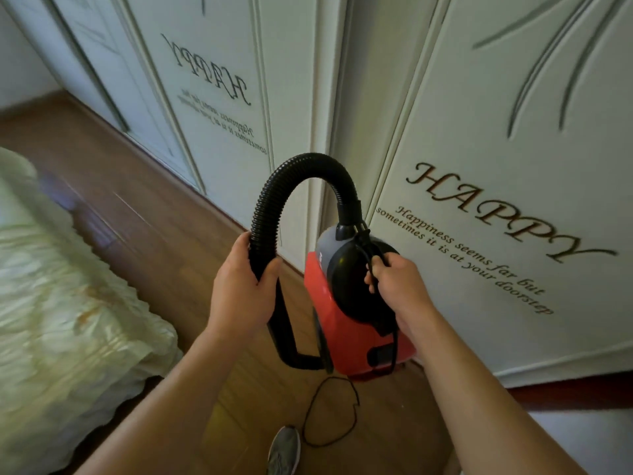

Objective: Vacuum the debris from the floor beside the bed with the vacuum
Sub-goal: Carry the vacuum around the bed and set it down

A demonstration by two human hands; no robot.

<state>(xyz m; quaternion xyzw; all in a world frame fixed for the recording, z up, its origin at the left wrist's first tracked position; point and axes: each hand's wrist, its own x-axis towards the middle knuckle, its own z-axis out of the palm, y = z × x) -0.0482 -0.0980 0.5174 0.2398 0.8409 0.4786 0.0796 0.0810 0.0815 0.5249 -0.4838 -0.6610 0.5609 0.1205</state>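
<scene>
A red and black canister vacuum (pixel 346 323) hangs above the wooden floor (pixel 164 228), held up by its black carrying strap (pixel 371 258). My right hand (pixel 394 282) grips that strap at the top of the body. A black ribbed hose (pixel 294 173) arches up from the vacuum's top and comes down on the left, where my left hand (pixel 243 289) is wrapped around it. Below that hand the black tube (pixel 291 351) bends back toward the vacuum. The bed (pixel 61 303) with a pale ruffled cover lies at the left. I cannot make out debris on the blurred floor.
White wardrobe doors (pixel 496 166) lettered "HAPPY" stand close on the right and run back along the floor strip. A thin black power cord (pixel 329 413) loops on the floor below the vacuum. A grey shoe (pixel 284 450) shows at the bottom edge.
</scene>
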